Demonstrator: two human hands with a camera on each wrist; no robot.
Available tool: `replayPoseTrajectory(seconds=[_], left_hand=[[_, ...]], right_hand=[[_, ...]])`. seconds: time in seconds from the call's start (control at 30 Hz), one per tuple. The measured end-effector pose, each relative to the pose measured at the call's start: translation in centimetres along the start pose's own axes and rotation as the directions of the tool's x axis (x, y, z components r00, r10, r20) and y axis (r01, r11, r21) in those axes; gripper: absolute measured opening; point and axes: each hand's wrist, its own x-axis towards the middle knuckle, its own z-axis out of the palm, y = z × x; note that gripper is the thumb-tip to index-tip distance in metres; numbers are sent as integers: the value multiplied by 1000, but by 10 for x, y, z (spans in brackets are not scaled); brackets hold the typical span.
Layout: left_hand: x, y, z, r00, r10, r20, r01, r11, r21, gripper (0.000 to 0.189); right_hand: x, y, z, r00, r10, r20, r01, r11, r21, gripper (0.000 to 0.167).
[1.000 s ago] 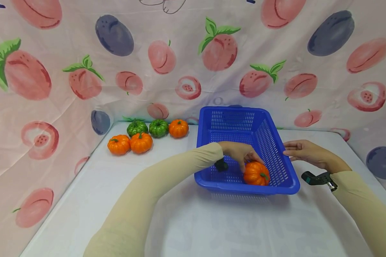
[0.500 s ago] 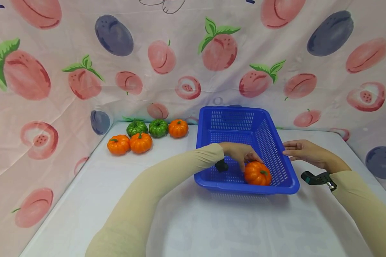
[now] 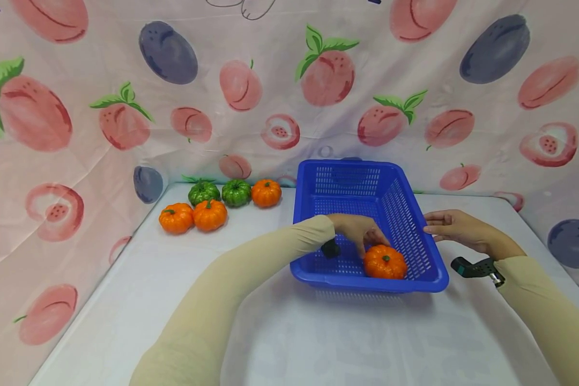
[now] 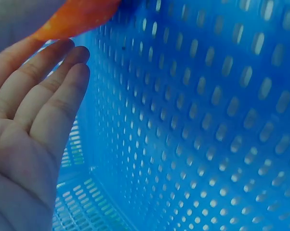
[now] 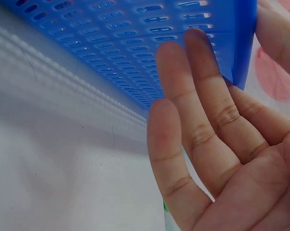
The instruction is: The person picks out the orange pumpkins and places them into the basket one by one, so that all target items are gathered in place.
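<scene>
In the head view a glossy orange pumpkin (image 3: 385, 263) sits inside the blue basket (image 3: 369, 283), near its front right corner, with its green stem upward. My left hand (image 3: 359, 230) reaches in from the left, its thumb and fingertips at the pumpkin's upper left side. The left wrist view shows these fingers (image 4: 53, 103) fairly straight below the pumpkin's edge (image 4: 82, 19). On the basket's right side my right hand (image 3: 455, 229) touches the rim with extended fingers. Seen from the right wrist, those fingers (image 5: 198, 96) lie against the outer wall under the rim, the thumb beside it.
At the back left of the white table (image 3: 366, 343) stand several more pumpkins: a green pumpkin (image 3: 203, 193), another green pumpkin (image 3: 236, 193), and orange ones in a cluster, one orange pumpkin (image 3: 210, 215) in front. A fruit-print curtain (image 3: 289, 64) closes off the back and left.
The pumpkin in the basket has turned, its stem shifting left to point upward. My left hand has moved very slightly left; my right hand stays at the rim.
</scene>
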Motion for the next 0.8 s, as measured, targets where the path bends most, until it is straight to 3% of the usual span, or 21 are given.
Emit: replayPoseTrajectory(seconds=[0.23, 0.53, 0.8], left_hand=[[-8, -2, -11, 1000, -11, -16, 10, 998, -68, 61], [-20, -1, -20, 998, -35, -56, 32, 998, -61, 58], [-32, -1, -29, 995, -9, -97, 4, 998, -57, 56]], right_hand=[[0, -2, 0, 1000, 3, 0, -3, 1000, -1, 67], [0, -2, 0, 1000, 4, 1, -4, 1000, -3, 67], [0, 0, 0, 1000, -1, 3, 1, 1000, 2, 66]])
